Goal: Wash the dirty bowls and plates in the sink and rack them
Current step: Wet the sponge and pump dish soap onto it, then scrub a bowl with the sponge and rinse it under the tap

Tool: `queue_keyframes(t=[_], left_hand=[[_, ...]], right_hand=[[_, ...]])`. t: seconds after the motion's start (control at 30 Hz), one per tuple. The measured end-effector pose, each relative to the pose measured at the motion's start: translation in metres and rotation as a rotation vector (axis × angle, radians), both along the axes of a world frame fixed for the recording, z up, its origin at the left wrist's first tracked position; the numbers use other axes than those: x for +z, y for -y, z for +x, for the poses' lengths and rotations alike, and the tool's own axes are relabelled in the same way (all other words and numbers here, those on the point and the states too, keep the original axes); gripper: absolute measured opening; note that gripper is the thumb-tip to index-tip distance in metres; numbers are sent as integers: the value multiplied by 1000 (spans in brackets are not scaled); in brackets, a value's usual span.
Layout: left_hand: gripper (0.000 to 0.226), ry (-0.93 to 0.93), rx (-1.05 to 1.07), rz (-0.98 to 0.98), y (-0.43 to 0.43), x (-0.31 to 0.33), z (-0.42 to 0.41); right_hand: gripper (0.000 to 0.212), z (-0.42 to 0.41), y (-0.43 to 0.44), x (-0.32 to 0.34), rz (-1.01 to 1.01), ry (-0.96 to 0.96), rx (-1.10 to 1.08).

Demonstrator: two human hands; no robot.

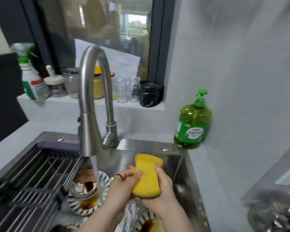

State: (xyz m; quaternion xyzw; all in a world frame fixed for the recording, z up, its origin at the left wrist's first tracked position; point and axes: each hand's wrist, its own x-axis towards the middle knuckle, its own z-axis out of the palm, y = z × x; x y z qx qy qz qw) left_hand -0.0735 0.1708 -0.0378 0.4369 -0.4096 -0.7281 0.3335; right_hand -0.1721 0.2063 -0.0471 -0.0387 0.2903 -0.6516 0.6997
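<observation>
Closest to me, at the bottom edge, a striped bowl [146, 223] streaked with brown sauce lies in the sink [157, 158], right of the faucet [90, 97] and well forward of its spout, waiting its turn. Just above it the person's left hand [124, 183] and right hand [164, 186] hold a yellow sponge [147, 176] between them. The fingers [158, 166] of the right hand curl round one edge and the left thumb [137, 174] presses the other, so both hands are clenched on it. They hold it right of the faucet's stream, over the basin, probably so any drips fall into the sink.

Directly under the spout, running water [95, 171] pours into two stacked bowls [89, 186], both sauce-stained; I'd guess they were set there to soak the dirt loose. Left of the faucet a roll-up rack [32, 178] of steel rods spans that end of the sink, bare and handy for clean dishes. Right of the faucet, on the table by the wall, stands a green dish soap bottle [192, 121], within reach. Nothing looks washed yet.
</observation>
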Motion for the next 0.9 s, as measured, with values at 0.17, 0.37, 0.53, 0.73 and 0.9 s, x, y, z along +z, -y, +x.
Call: queue_keyframes(t=[0.17, 0.37, 0.53, 0.73, 0.9], left_hand=[[24, 180, 98, -49, 5, -20, 69], [32, 256, 146, -115, 18, -32, 118], [36, 322, 94, -119, 26, -46, 133], [30, 397, 52, -209, 37, -55, 136], [32, 532, -35, -303, 39, -77, 140]], right_hand=[[49, 61, 5, -12, 143, -58, -11], [62, 106, 20, -26, 205, -38, 4], [75, 114, 24, -38, 225, -27, -29], [45, 110, 17, -54, 339, -56, -134], [24, 107, 11, -64, 528, -207, -253]])
